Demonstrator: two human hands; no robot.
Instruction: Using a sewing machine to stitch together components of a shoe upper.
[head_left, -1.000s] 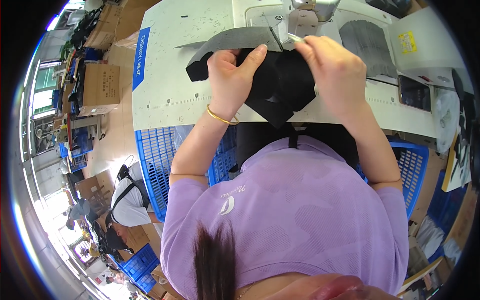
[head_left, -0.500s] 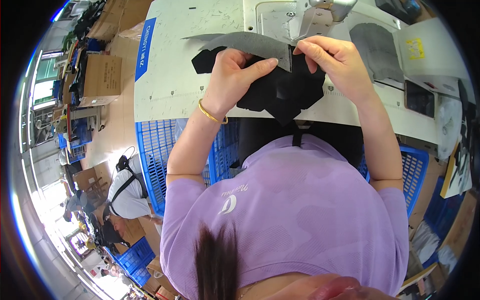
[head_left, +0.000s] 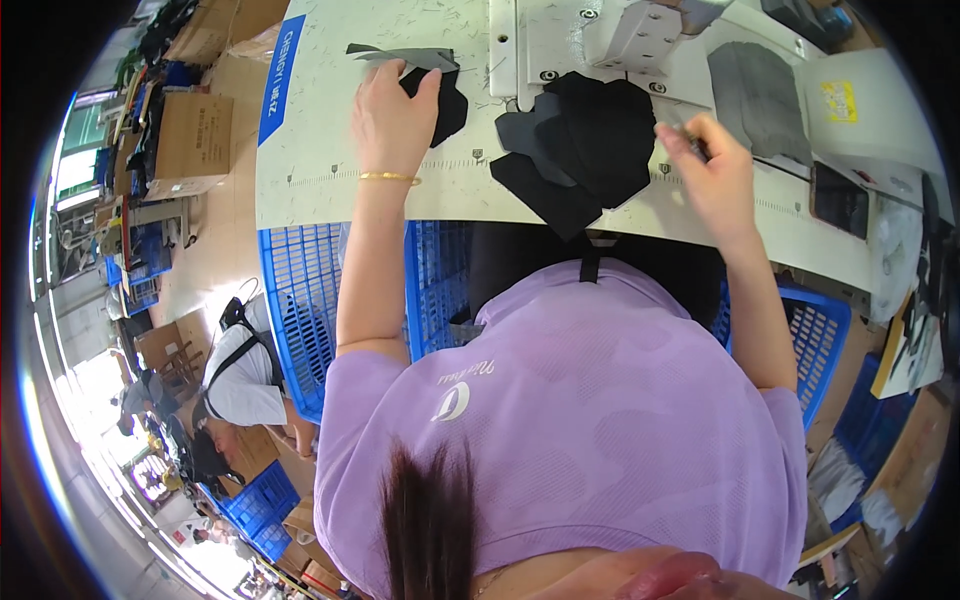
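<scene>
At the left of the white worktable, my left hand (head_left: 392, 118) has its thumb and fingers apart over a grey fabric piece (head_left: 428, 58). Black fabric (head_left: 452, 108) lies under and beside that piece. Closed fingers of my right hand (head_left: 718, 178) hold a small dark object (head_left: 697, 145), mostly hidden and too small to name. Between the hands, a loose pile of black fabric pieces (head_left: 612, 140) lies at the table's near edge, a dark grey piece (head_left: 520, 135) showing at its left.
A white sewing machine (head_left: 640, 40) stands at the far side of the worktable (head_left: 320, 140). A grey fabric stack (head_left: 760, 100) and a phone (head_left: 838, 197) lie to the right. Blue baskets (head_left: 300, 300) sit below the near edge. Another person (head_left: 245, 375) bends at the left.
My left hand has moved left with the grey piece, which now lies there on black fabric. My right hand has drawn away to the right and down. The black pile between them is uncovered.
</scene>
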